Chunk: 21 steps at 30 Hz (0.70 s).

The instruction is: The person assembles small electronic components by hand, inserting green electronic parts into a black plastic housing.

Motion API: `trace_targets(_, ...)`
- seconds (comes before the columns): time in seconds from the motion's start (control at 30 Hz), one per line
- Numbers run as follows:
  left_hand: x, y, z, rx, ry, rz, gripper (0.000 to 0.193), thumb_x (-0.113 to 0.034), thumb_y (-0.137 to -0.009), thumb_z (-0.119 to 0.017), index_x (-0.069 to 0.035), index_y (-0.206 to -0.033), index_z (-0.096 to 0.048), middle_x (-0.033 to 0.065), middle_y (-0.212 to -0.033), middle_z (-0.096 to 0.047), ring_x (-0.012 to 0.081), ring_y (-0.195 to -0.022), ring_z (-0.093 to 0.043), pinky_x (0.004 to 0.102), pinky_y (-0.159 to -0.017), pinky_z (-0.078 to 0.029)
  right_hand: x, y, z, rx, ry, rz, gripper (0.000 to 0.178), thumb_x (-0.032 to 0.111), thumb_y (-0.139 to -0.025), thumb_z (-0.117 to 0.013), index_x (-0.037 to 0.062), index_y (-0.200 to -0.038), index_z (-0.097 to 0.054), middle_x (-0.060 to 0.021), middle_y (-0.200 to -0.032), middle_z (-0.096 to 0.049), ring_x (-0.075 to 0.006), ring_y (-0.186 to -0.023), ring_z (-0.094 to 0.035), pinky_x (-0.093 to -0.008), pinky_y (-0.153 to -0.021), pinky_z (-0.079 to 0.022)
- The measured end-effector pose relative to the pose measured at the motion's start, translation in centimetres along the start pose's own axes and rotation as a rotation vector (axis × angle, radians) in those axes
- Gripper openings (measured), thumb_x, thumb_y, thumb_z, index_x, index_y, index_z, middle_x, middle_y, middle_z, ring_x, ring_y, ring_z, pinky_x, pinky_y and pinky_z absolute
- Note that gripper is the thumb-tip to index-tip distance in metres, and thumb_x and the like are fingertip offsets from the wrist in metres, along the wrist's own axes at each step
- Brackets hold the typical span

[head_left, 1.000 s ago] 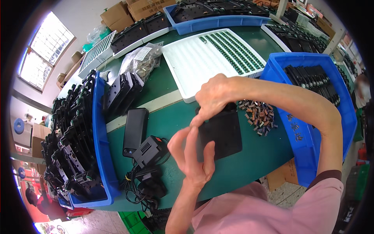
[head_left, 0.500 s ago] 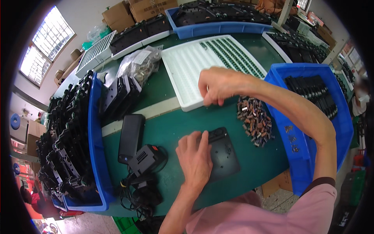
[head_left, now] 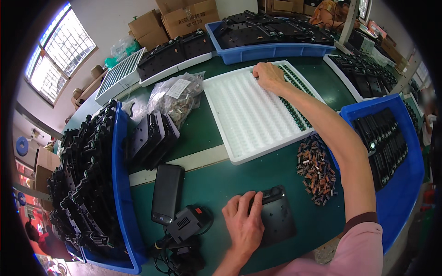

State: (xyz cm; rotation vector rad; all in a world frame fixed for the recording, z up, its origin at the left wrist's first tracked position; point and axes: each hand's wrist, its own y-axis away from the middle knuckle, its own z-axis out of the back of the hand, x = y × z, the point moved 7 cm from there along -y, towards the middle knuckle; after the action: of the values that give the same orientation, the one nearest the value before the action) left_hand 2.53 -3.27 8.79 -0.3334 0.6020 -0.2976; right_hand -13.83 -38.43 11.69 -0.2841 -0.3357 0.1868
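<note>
My left hand [head_left: 244, 225] rests on a flat black plastic plate [head_left: 279, 224] on the green bench, its fingers closed over the left end of a raised bar at the plate's far edge. My right hand [head_left: 269, 77] is over the far part of a white ridged tray [head_left: 232, 158], fingers bent down and pressed together. Whatever those fingertips hold, if anything, is hidden. Rows of small green parts [head_left: 297, 115] fill the tray's right side, partly covered by my right forearm.
A pile of small brown and grey components [head_left: 316, 172] lies right of the plate. Blue bins [head_left: 122, 184] with black parts stand on both sides. A black power pack [head_left: 168, 193], a dark corded device [head_left: 188, 225], stacked black plates [head_left: 147, 140] and a plastic bag [head_left: 172, 96] lie leftward.
My right hand has reached from the tray's near edge to its far part. My left hand stays at the black plate. The whole view has shifted, so the bench sits lower in the picture.
</note>
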Motion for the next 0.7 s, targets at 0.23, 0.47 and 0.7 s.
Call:
trace_targets(0.23,-0.1,-0.4,0.4,0.008,-0.011,0.011,0.039,0.000,-0.073,-0.072,-0.007,-0.111,-0.067,0.0050,-0.112,-0.062,0.0279,-0.101,-0.054,0.0400,-0.086,-0.041,0.8,-0.2,0.0,-0.109,0.216,0.124,0.011,-0.001,-0.083,-0.057,-0.0017,-0.088,-0.068,-0.0226,-0.096,-0.069,-0.0389,-0.093,-0.069,-0.0466,-0.076,-0.056)
trace_targets(0.47,-0.1,0.2,0.4,0.026,-0.020,0.017,0.039,0.000,-0.073,-0.072,-0.007,-0.111,-0.067,0.0056,-0.113,-0.062,0.0280,-0.101,-0.054,0.0402,-0.087,-0.041,0.4,-1.1,-1.1,-0.044,0.181,0.113,0.009,0.000,-0.082,-0.059,0.0002,-0.086,-0.067,-0.0207,-0.095,-0.070,-0.0378,-0.091,-0.069,-0.0477,-0.077,-0.056)
trace_targets(0.7,-0.3,-0.3,0.2,0.029,0.010,0.017,0.039,0.001,-0.071,-0.072,-0.006,-0.110,-0.067,0.0065,-0.111,-0.062,0.0291,-0.101,-0.054,0.0411,-0.086,-0.041,-4.2,-2.9,1.7,-0.181,-0.164,0.163,0.022,0.013,-0.070,-0.079,0.0035,-0.087,-0.069,-0.0092,-0.076,-0.070,-0.0205,-0.073,-0.068,-0.0320,-0.069,-0.053)
